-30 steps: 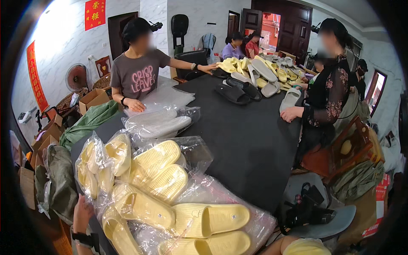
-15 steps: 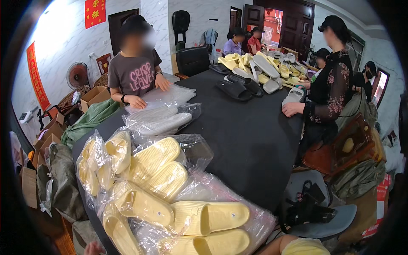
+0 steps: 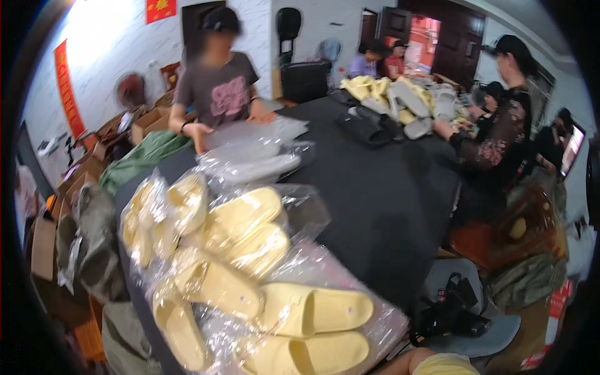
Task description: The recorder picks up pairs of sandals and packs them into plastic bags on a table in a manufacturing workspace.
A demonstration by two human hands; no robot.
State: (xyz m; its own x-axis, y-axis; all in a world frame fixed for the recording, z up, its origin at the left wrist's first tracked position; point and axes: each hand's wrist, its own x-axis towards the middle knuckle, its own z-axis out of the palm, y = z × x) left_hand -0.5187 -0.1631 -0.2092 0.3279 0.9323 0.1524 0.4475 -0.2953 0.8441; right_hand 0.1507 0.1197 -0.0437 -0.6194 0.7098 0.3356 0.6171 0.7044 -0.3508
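Note:
Neither of my hands shows in the head view. At the lower edge right of centre, a bare limb (image 3: 400, 364) beside yellow cloth (image 3: 445, 365) comes into the picture; no hand is visible on it. Closest to me on the black-topped table (image 3: 375, 219), a pair of pale yellow slippers (image 3: 340, 310) lies side by side on clear plastic bags (image 3: 384, 325). More yellow slippers (image 3: 250, 212), several in clear bags, are heaped to the left and behind. Beyond them rests a bagged pair of light grey or white slippers (image 3: 269, 167).
Across the table a person (image 3: 222, 94) has both hands at plastic bags (image 3: 269, 131). At the right another person (image 3: 500, 119) reaches toward a big pile of slippers (image 3: 406, 100). Grey chair (image 3: 481, 337) with black items stands at lower right; sacks (image 3: 97, 237) and cartons line the left.
The view has shifted, so the scene sits slightly right. Fingers at the lower left edge have gone out of view. The person at right has moved a hand toward the slipper pile.

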